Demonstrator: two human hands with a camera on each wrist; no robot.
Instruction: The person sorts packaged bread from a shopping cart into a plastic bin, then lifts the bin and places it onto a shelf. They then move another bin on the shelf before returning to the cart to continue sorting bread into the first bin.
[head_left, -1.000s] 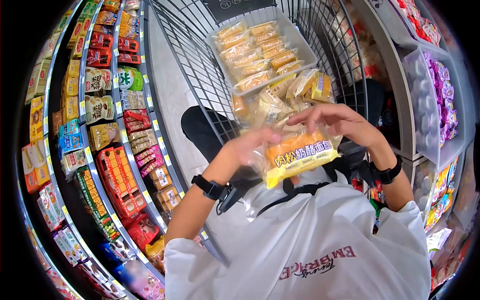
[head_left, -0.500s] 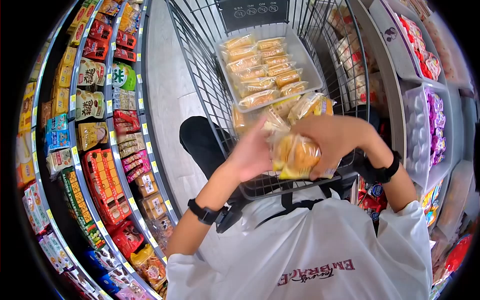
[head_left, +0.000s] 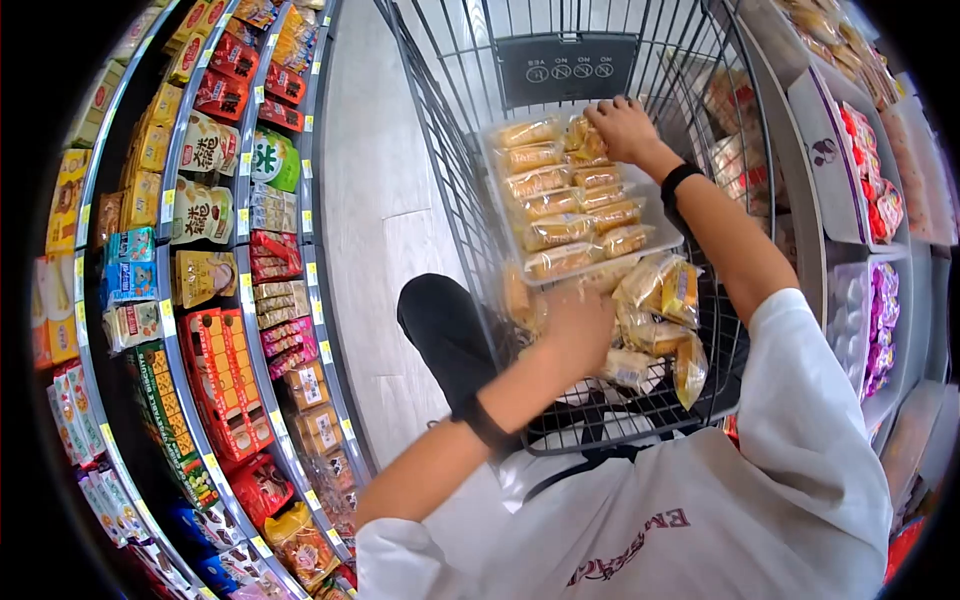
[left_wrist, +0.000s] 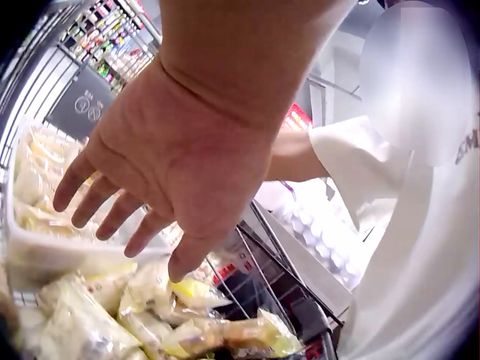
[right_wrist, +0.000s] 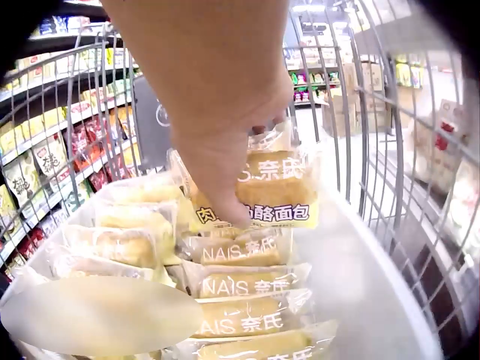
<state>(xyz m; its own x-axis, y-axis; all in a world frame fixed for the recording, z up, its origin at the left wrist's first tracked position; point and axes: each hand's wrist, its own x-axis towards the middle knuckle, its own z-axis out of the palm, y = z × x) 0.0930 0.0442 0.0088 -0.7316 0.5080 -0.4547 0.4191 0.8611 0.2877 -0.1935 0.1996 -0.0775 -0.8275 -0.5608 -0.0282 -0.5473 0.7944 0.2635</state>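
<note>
The right hand (head_left: 622,130) grips a wrapped bread (right_wrist: 262,187) at the far end of the right row in a translucent tray (head_left: 660,235); its thumb lies across the front of the wrapper. Two rows of wrapped breads (head_left: 560,232) fill much of the tray. My left hand (left_wrist: 184,142) hangs palm down, fingers spread and holding nothing, over loose wrapped breads (left_wrist: 150,307) beside the tray's near edge. In the head view the left hand (head_left: 580,325) is blurred above that pile.
A wire shopping cart (head_left: 745,330) surrounds the tray and loose packs. Snack shelves (head_left: 250,330) run along the left. At the right stand bins of red packs (head_left: 868,175) and purple packs (head_left: 882,320). A dark-clothed knee (head_left: 445,325) is beside the cart's left side.
The right hand has carried a wrapped bread from near the body to the tray's far end. The left hand has released that pack and moved over the loose pile. The head view has shifted.
</note>
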